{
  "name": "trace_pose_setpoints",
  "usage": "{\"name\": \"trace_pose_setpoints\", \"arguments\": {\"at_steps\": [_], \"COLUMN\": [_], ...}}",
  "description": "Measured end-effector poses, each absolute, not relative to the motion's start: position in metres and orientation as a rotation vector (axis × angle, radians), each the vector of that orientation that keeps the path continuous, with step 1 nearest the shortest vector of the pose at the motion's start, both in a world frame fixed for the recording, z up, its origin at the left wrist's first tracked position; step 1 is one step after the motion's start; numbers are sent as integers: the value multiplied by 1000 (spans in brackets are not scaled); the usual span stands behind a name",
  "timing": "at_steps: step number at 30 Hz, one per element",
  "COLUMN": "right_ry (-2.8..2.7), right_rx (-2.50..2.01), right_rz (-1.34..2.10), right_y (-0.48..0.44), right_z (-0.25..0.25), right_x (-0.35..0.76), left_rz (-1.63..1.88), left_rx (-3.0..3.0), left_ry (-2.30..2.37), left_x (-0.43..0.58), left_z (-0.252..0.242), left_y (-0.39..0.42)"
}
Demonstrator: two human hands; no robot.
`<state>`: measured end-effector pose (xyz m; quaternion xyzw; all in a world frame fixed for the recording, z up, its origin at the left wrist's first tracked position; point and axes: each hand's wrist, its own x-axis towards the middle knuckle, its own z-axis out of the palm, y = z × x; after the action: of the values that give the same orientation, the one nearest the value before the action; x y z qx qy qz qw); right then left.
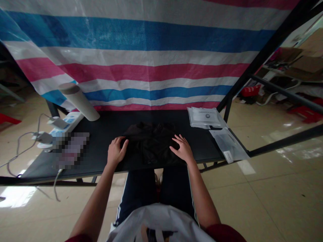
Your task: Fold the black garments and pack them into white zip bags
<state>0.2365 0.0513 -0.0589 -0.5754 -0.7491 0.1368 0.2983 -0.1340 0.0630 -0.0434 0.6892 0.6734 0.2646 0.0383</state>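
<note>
A black cloth item [153, 143], crumpled and hard to tell from the dark surface, lies in the middle of the black table [202, 146]. My left hand [117, 150] rests at the cloth's left side, thumb apart from the fingers, holding nothing. At its right edge is my right hand [182, 148], palm down with the fingers spread and nothing in them. Packets in pale plastic [207, 117] are stacked at the table's back right. Nearer the right edge lies a clear plastic bag [230, 144] with a small white label.
On the left stand a light bottle [80, 102] and a white power strip [73, 121] with plugged-in chargers and cables. A blurred-out phone-like object [73, 149] lies before them. Striped sheeting [151, 74] hangs behind the table; dark metal frame bars [285, 139] run along the right.
</note>
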Motion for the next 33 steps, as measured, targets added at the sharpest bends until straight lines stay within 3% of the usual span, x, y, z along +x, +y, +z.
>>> {"name": "trace_pose_setpoints", "arguments": {"at_steps": [4, 12, 16, 21, 26, 33], "right_ry": [-1986, -1990, -2000, -1978, -1857, -2166], "right_rx": [-1524, -1527, -1529, -1537, -1448, -1357], "right_rz": [381, 386, 387, 420, 462, 523], "right_y": [51, 51, 50, 51, 49, 4], "right_z": [-58, -57, -55, -55, -53, -46], "right_x": [236, 236, 236, 236, 241, 257], "left_rz": [965, 696, 892, 1143, 1167, 505], "left_rx": [1909, 1765, 1612, 1701, 1821, 2444], "left_ry": [2293, 2392, 2109, 1239, 1222, 1179], "left_x": [-141, -136, -102, -35, -28, -75], "left_z": [-52, -45, -25, 7, 11, -21], "left_y": [67, 77, 95, 101, 83, 29]}}
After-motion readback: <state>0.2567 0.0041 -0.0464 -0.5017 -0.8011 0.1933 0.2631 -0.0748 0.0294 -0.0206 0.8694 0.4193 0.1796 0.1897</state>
